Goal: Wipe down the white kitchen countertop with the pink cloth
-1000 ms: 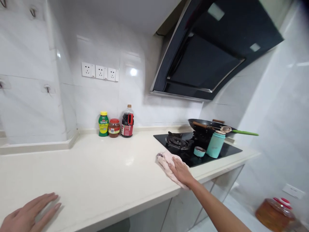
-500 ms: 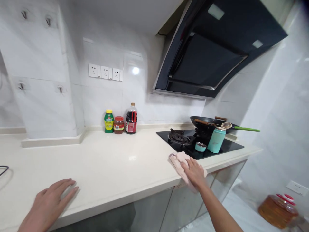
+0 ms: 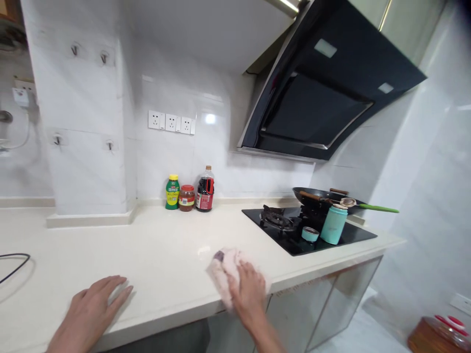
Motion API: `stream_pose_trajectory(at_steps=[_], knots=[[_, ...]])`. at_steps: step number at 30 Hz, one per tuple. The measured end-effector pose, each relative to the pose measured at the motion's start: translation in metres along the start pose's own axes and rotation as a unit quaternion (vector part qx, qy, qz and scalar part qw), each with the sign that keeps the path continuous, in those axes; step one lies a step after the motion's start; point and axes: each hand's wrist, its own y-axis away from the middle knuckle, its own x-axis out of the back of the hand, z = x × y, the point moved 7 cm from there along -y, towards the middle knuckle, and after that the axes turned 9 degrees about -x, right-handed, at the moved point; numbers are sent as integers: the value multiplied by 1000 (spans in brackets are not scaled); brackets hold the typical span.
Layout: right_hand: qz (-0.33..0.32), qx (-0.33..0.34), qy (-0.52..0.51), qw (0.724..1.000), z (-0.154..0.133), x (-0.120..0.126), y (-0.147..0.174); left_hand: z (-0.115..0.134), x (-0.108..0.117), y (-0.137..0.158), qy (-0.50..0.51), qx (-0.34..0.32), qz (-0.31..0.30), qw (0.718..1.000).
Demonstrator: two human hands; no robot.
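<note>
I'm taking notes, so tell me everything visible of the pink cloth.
The pale pink cloth looks like soft fabric, bunched and creased, with a dark patch at its far left corner. It lies on the countertop, left of the black hob, its near end reaching the front edge. The right hand rests over it, hiding part; blur obscures fine detail.

The cloth is blurred, the floor jar cut off.
</note>
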Motion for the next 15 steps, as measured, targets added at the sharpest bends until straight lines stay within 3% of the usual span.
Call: stream_pose_trajectory(at_steps=[5,9,12,14,15], knots=[[-86,117,-141,979,-131,-7,67,10,12,0,44,-18,28,998],[-183,215,-261,923,-193,2,98,42,53,9,120,-68,87,987],[-238,218,-369,872,-186,26,87,78,76,21,125,-111,94,981],[-191,173,-420,870,-148,55,68,105,74,27,99,-152,43,982],[-142,157,-415,885,-123,73,62,117,67,29,80,-167,-1,983]])
